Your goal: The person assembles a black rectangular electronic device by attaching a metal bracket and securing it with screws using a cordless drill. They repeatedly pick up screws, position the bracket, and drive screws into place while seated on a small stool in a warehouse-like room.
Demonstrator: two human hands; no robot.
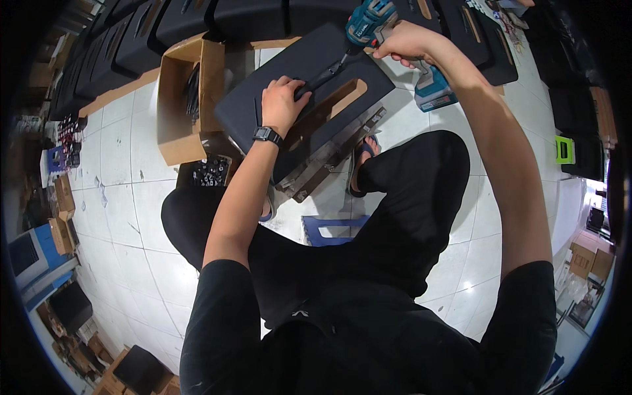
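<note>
The left hand [282, 102], a dark watch [267, 135] on its wrist, lies knuckles-up on a dark flat panel [296, 79], its fingers curled down around a slim black handle [324, 76] that runs across the panel's face; the fingertips themselves are hidden under the hand. The right hand [407, 45] is wrapped tight around the grip of a teal cordless drill [368, 21], held above the far edge of the same panel, with the battery block [434, 89] showing below the wrist. The drill's tip is close over the far end of the handle, but whether it touches is hard to tell. The panel is tilted across the person's knees and has one long slot [342, 99] cut through it; metal rails [332, 155] stick out under its near edge. One sandalled foot [363, 158] shows past the panel, the other is mostly covered by the left forearm. To the left stands one open cardboard box [181, 99] with dark parts inside, too shadowed to count, and beside it a small tray of screws [210, 172]. A blue stool [332, 229] is partly hidden beneath the legs. Rows of dark cases [250, 13] line the tiled floor [125, 191] beyond.
</note>
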